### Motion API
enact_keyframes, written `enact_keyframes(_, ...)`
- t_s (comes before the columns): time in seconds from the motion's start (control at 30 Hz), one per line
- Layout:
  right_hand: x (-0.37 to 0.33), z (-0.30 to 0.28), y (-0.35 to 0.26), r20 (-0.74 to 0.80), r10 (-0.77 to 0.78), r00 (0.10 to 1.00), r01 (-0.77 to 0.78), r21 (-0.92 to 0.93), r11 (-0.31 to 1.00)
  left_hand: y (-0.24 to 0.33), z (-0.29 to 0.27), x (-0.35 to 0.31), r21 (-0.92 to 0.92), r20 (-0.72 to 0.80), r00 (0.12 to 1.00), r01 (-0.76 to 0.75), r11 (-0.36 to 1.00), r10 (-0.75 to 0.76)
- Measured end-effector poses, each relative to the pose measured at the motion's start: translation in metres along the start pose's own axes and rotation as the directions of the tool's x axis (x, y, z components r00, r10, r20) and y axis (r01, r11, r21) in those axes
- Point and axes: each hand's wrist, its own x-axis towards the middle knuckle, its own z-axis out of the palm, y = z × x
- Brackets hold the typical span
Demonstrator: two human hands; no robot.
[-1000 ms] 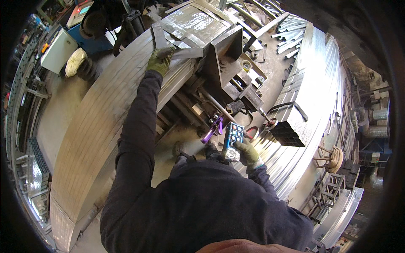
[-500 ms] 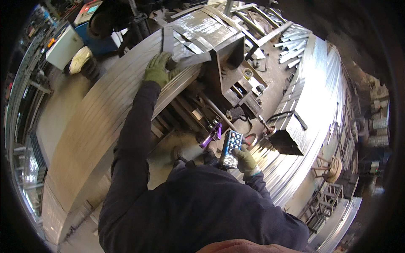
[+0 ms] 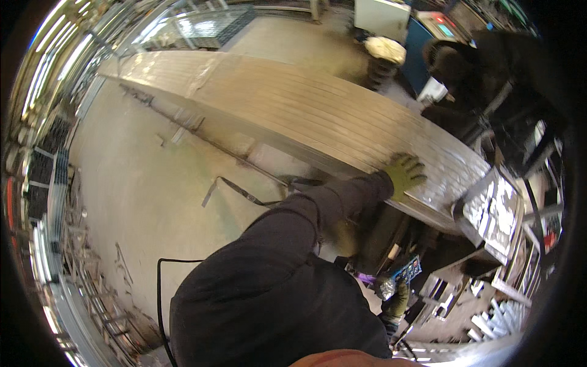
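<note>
Green-gloved, my left hand (image 3: 405, 174) lies on a long stack of metal profiles (image 3: 293, 98), its fingers spread near the stack's close edge. My right hand (image 3: 397, 300), also in a green glove, is low at my right side. It grips a blue remote control (image 3: 408, 269) with rows of square buttons and a shiny, plastic-like wrap at its lower end. Just left of the remote, a purple object (image 3: 367, 278) shows in part; its kind is hard to make out.
A black strap (image 3: 235, 188) lies on the floor beneath the stack's near side. Beyond the stack stand a stool with a pale cover (image 3: 385, 50), a white cabinet (image 3: 382, 17) and a blue machine (image 3: 419, 55). Cut metal tubes (image 3: 498, 319) lie at lower right.
My view has swung to the left along the stack. My left hand has stayed on the profiles, its fingers now more spread. The remote control is still in my right hand.
</note>
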Motion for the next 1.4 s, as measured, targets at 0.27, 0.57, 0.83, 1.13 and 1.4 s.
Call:
enact_keyframes(0.27,0.032,0.078,-0.029,0.136,0.010,0.991,-0.001,-0.068,0.998,-0.002,0.016,0.007,0.019,-0.034,0.999,-0.021,1.000,0.022)
enact_keyframes(0.57,0.027,0.092,-0.047,0.185,0.015,0.983,-0.033,0.095,0.995,-0.011,0.006,-0.014,0.050,-0.084,0.996,0.001,0.999,0.003)
enact_keyframes(0.83,0.034,0.111,-0.052,0.172,-0.081,0.982,0.066,0.094,0.993,-0.002,-0.010,-0.028,0.038,0.015,1.000,0.024,0.999,-0.025)
enact_keyframes(1.13,0.066,0.111,-0.030,0.099,-0.039,0.994,0.047,-0.073,0.996,0.002,-0.011,-0.025,0.093,0.096,0.995,-0.018,0.996,0.009)
enact_keyframes(1.4,0.074,0.079,-0.027,0.196,0.036,0.980,-0.033,-0.017,0.999,-0.003,0.006,-0.025,0.020,-0.067,0.994,-0.090,0.996,0.091)
